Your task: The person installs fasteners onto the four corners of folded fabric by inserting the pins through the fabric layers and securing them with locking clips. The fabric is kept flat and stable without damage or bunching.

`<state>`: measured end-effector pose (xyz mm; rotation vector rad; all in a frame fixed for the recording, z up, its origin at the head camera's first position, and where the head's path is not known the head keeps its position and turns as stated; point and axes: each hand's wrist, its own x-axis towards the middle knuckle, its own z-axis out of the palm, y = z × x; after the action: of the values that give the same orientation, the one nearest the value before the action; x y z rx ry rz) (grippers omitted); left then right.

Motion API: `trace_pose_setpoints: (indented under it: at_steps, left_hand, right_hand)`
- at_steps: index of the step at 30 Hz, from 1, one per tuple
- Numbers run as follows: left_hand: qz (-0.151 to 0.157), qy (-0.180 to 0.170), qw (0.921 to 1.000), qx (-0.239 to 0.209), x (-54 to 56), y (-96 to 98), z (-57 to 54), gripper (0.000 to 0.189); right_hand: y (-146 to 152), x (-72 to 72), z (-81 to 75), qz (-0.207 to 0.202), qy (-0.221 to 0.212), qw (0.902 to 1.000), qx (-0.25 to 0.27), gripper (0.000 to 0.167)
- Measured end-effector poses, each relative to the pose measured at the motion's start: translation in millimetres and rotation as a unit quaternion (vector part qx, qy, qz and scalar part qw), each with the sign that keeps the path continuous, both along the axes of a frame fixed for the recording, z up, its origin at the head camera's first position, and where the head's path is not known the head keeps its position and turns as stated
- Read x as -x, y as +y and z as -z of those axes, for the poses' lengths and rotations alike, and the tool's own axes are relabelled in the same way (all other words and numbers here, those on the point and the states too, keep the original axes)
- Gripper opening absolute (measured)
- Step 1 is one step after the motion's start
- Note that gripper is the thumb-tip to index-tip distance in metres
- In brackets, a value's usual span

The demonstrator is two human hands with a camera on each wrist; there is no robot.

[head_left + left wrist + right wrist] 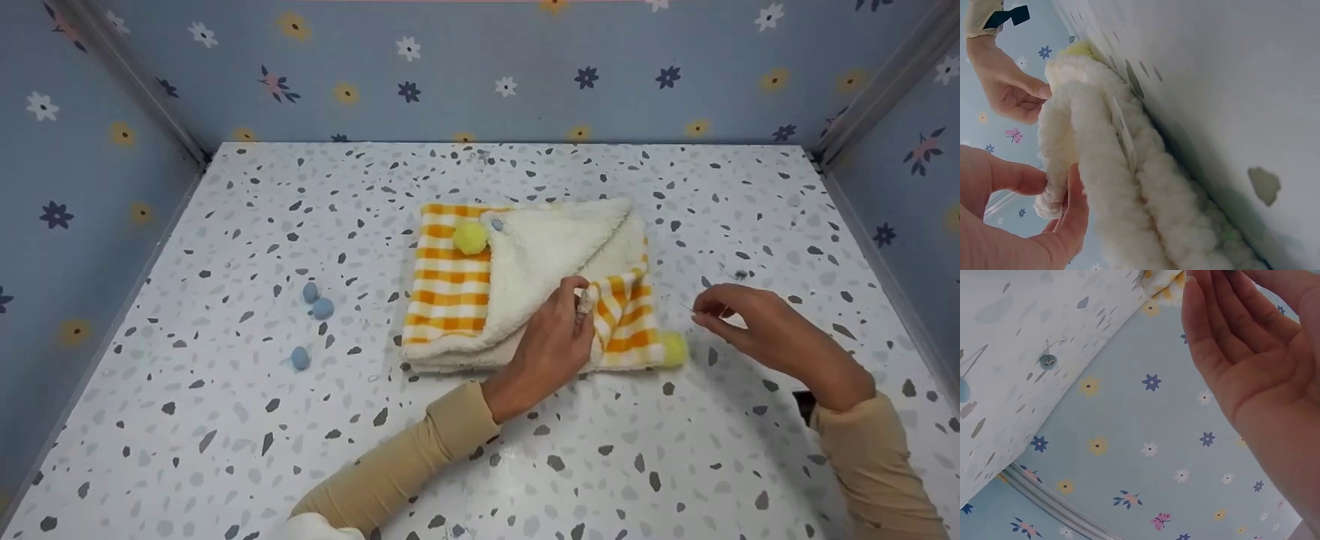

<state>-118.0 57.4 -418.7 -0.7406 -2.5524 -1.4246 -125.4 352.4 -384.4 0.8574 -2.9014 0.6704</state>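
A folded fleece blanket (450, 292), yellow-and-white check outside and white fluff inside, lies mid-table with one corner turned over. My left hand (547, 337) pinches a fluffy fold near its right side. In the left wrist view, thumb and fingers squeeze the white edge (1050, 205). To the blanket's right, my right hand (765, 330) is raised, pinching a thin pin that pokes out leftward; a bluish bit shows at its fingertips in the right wrist view. A small blue pin head (497, 224) shows on the turned-over corner, beside a yellow pom-pom (471, 238).
Three blue oval pin heads (301, 358) lie left of the blanket. A small dark round piece (741, 275) lies beyond my right hand. Another yellow pom-pom (673, 349) sits at the blanket's right corner. Flower-patterned walls (480, 67) enclose the speckled table (225, 420).
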Motion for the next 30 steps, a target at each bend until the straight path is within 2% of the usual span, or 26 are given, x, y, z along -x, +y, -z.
trace_pose_setpoints:
  at_steps: [6,11,24,30]
  left_hand:
    - [0.007,-0.001,1.0,-0.001,0.5,0.8,0.3,0.029]
    - [0.01,-0.002,0.9999,-0.003,0.0,1.3,-0.8,0.027]
    - [0.026,-0.015,0.9995,-0.011,-1.6,2.8,-0.7,0.024]
    - [0.027,-0.019,0.9994,-0.011,-1.2,2.8,-0.3,0.024]
  right_hand:
    - [-13,-3.4,-3.0,-0.026,0.037,0.9988,0.021,0.02]
    - [-21,-4.0,-4.7,-0.044,0.051,0.9975,0.024,0.024]
    - [-40,3.2,-1.9,-0.099,0.066,0.9919,0.044,0.027]
    - [-49,4.7,-1.2,-0.115,0.048,0.9907,0.056,0.029]
